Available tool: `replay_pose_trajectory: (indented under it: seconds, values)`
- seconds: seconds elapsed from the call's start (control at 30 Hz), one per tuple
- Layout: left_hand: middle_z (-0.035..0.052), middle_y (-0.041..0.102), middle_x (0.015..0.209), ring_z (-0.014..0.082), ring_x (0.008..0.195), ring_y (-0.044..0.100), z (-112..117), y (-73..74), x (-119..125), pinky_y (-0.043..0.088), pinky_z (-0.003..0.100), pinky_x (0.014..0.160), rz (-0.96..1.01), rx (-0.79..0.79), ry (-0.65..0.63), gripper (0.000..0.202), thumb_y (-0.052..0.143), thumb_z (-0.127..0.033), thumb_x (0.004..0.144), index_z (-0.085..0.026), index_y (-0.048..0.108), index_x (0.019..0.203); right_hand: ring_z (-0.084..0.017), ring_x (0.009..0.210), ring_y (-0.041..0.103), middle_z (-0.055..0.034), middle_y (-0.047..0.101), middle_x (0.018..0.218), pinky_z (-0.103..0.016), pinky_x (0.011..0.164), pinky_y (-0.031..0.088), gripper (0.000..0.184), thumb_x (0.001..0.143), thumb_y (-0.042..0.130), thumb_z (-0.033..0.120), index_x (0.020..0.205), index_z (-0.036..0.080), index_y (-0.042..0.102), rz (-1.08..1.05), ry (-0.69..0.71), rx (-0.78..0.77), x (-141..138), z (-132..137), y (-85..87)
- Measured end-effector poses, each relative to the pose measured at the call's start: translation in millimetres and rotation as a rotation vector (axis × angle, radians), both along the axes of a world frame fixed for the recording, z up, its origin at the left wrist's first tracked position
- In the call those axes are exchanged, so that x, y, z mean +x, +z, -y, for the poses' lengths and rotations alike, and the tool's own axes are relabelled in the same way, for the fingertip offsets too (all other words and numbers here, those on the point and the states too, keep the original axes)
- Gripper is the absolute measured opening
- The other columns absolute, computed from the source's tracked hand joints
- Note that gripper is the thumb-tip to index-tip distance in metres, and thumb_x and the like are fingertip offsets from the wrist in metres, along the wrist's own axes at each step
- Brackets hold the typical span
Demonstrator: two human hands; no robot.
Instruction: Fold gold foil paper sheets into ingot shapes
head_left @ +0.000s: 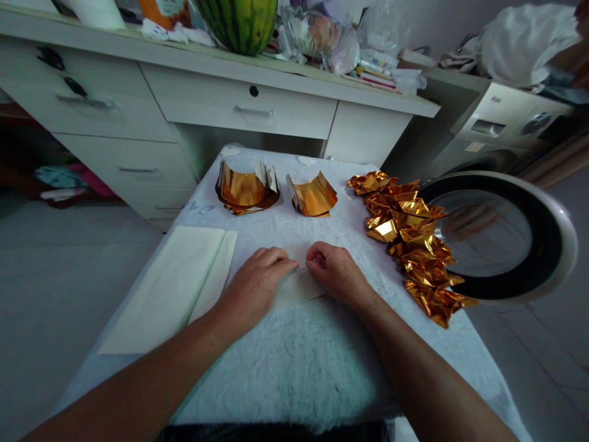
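A small pale sheet of paper (299,287) lies on the cloth-covered table between my hands. My left hand (260,276) pinches its left side, thumb against fingers. On its right side my right hand (338,270) is closed with curled fingers. Left of my hands rests a stack of larger pale paper sheets (161,285). Beyond them stand a curved stack of gold foil sheets (243,187) and a smaller curled stack of gold foil (315,195). Folded gold foil pieces (405,230) are heaped along the table's right side.
The table (294,374) has a light fuzzy cover. Behind it, a white desk (248,110) with drawers carries a watermelon (237,24), a glass bowl and plastic bags. The open round door (492,236) of a washing machine (501,129) stands close to the table's right edge.
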State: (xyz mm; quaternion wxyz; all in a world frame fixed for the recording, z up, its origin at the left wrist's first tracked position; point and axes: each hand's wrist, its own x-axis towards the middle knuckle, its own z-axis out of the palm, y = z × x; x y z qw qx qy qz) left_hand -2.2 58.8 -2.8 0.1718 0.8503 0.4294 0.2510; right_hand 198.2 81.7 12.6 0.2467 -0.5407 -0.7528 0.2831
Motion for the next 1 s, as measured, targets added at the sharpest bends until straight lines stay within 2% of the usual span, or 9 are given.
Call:
replay_pose_trajectory:
  seconds: [0.07,0.13,0.27,0.43,0.6,0.7,0.8,0.9,1.0]
  values:
    - [0.0053,0.063,0.106,0.0228,0.100,0.054,-1.0,-3.7,1.2,0.047,0.039,0.089,-0.038,-0.025,-0.053,0.045,0.043,0.000,0.083,-0.025,0.066,0.114,-0.011,0.057,0.044,0.0046,0.050,0.061,-0.025,0.060,0.031,0.009,0.079,0.054,0.012,0.078,0.020,0.058,-0.010,0.026,-0.047,3.3,-0.7,2.6]
    - [0.0063,0.063,0.107,0.0232,0.101,0.053,-0.9,-3.8,2.2,0.048,0.041,0.091,-0.075,-0.031,-0.056,0.044,0.043,0.000,0.084,-0.021,0.066,0.114,-0.010,0.057,0.044,0.0053,0.050,0.063,-0.024,0.059,0.031,0.017,0.077,0.049,0.007,0.084,0.019,0.059,-0.039,0.079,-0.139,9.4,-2.0,6.7]
    - [0.0082,0.061,0.107,0.0232,0.101,0.053,1.2,3.9,3.4,0.047,0.041,0.093,-0.105,-0.062,-0.060,0.038,0.044,-0.003,0.087,-0.016,0.065,0.117,-0.009,0.059,0.043,0.0054,0.050,0.070,-0.022,0.056,0.032,0.036,0.072,0.041,0.001,0.097,0.018,0.060,-0.098,0.215,-0.346,25.0,-3.0,18.0]
    - [0.0087,0.059,0.110,0.0238,0.103,0.052,2.9,11.1,2.7,0.045,0.042,0.095,-0.102,-0.091,-0.060,0.030,0.051,-0.015,0.092,-0.016,0.064,0.119,-0.009,0.065,0.043,0.0051,0.047,0.074,-0.020,0.059,0.035,0.040,0.075,0.046,0.000,0.108,0.018,0.059,-0.075,0.396,-0.383,31.9,0.6,28.9]
    - [0.0090,0.059,0.110,0.0255,0.104,0.051,3.6,15.5,1.9,0.045,0.044,0.094,-0.137,-0.122,-0.071,0.035,0.059,-0.031,0.091,-0.015,0.063,0.123,-0.009,0.067,0.047,0.0032,0.051,0.079,-0.020,0.063,0.038,0.036,0.071,0.053,-0.003,0.098,0.019,0.065,0.036,0.396,-0.288,29.6,0.2,30.3]
    - [0.0096,0.059,0.112,0.0276,0.105,0.051,4.7,18.0,1.5,0.045,0.045,0.094,-0.156,-0.135,-0.078,0.059,0.070,-0.051,0.080,-0.014,0.061,0.125,-0.010,0.074,0.052,0.0006,0.056,0.086,-0.021,0.069,0.041,0.023,0.075,0.059,0.003,0.090,0.018,0.068,0.066,0.417,-0.241,30.0,-2.7,28.6]
    - [0.0097,0.059,0.115,0.0286,0.107,0.051,5.6,19.0,0.8,0.046,0.045,0.095,-0.165,-0.133,-0.080,0.073,0.078,-0.057,0.070,-0.015,0.060,0.127,-0.012,0.077,0.055,-0.0005,0.060,0.084,-0.023,0.073,0.041,0.012,0.083,0.060,0.010,0.085,0.017,0.070,0.062,0.418,-0.194,30.3,-4.8,26.6]
    - [0.0094,0.061,0.115,0.0276,0.107,0.053,5.0,19.5,-0.2,0.045,0.044,0.095,-0.148,-0.128,-0.082,0.060,0.074,-0.049,0.077,-0.016,0.061,0.124,-0.010,0.068,0.053,0.0015,0.060,0.075,-0.022,0.066,0.039,0.012,0.085,0.058,0.012,0.082,0.016,0.069,0.054,0.341,-0.205,28.7,-5.1,25.0]
    - [0.0083,0.066,0.111,0.0247,0.105,0.057,3.0,21.3,-1.2,0.045,0.041,0.094,-0.081,-0.141,-0.057,0.035,0.056,-0.039,0.092,-0.016,0.064,0.118,-0.007,0.057,0.044,0.0049,0.053,0.063,-0.021,0.057,0.032,0.015,0.086,0.057,0.015,0.074,0.015,0.066,0.070,0.250,-0.232,25.6,-5.0,23.3]
